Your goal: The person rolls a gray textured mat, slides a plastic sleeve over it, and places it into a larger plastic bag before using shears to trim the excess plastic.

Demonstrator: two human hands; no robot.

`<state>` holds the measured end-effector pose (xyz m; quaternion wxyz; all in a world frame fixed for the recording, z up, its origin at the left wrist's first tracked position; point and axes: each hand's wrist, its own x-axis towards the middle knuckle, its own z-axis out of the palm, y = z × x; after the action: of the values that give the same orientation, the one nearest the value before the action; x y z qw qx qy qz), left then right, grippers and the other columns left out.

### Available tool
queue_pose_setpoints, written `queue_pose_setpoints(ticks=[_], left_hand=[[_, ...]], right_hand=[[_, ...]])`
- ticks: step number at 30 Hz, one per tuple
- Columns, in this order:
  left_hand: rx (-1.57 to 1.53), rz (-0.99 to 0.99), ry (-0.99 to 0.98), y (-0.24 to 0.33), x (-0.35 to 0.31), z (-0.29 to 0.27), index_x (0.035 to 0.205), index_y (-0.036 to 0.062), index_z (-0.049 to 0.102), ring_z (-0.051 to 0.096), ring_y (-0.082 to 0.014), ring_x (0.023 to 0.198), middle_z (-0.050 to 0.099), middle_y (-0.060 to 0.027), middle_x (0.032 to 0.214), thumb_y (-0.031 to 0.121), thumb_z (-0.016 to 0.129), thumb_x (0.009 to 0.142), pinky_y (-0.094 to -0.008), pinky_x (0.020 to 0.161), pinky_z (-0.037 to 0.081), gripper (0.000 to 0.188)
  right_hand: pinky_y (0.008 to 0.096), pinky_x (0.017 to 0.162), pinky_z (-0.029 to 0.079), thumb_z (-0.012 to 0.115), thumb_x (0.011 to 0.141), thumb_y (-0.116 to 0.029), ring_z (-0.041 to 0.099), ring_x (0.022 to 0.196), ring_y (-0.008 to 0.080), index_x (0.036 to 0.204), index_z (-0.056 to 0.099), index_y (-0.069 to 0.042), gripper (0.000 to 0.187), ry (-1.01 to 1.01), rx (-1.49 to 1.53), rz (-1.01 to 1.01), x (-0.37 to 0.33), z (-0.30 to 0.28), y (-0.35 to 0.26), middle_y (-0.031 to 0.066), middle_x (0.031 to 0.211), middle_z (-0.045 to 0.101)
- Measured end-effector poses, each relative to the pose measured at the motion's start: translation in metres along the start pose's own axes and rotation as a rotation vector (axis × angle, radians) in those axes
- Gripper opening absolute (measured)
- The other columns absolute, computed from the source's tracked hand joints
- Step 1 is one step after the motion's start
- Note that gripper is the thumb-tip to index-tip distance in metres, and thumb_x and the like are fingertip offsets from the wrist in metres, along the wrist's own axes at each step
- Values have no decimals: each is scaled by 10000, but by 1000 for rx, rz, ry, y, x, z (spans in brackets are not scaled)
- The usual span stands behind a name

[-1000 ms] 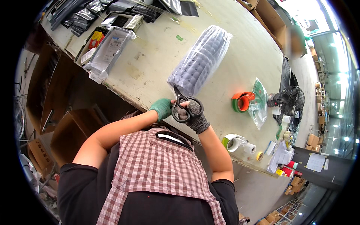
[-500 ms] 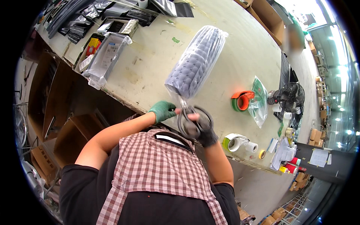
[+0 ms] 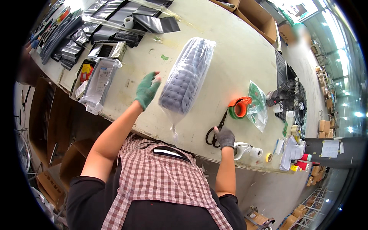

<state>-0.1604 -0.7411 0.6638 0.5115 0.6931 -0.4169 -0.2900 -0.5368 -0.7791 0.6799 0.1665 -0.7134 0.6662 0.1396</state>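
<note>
A grey tufted cushion, rolled up inside a clear plastic bag (image 3: 188, 74), lies on the table, the bag's gathered end toward me. My left hand (image 3: 147, 90), in a green glove with bare fingertips, is just left of the bag, its fingers apart and nothing in them. To the right of the bag's tail are black-handled scissors (image 3: 221, 124), low at the tabletop with blades pointing away. My right hand (image 3: 225, 138), in a grey glove, closes at their handle loops; part of the handle and some fingers are hidden.
An orange-and-green tape dispenser (image 3: 238, 108) stands beyond the scissors, beside a clear bag (image 3: 257, 105) and a black fan (image 3: 291, 95). Rolls of tape (image 3: 255, 152) line the near right edge. A grey bin (image 3: 103, 82) and black plastic sheets (image 3: 111, 17) occupy the left side.
My right hand has carried the scissors right, from the bag's near end down to the tabletop. My left hand has moved forward and opened beside the bag. The view has shifted slightly.
</note>
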Motion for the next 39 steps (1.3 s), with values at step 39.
queue_pose_setpoints(ticks=[39], left_hand=[[-235,-293,-257,-18,-9,62,1467,37,158,489,-259,1202,468,-198,1323,420,789,706,-345,1002,405,1060]], right_hand=[[368,971,438,691,831,-198,508,1131,256,1378,340,-25,672,-61,1823,-182,59,41,-174,137,1296,479]])
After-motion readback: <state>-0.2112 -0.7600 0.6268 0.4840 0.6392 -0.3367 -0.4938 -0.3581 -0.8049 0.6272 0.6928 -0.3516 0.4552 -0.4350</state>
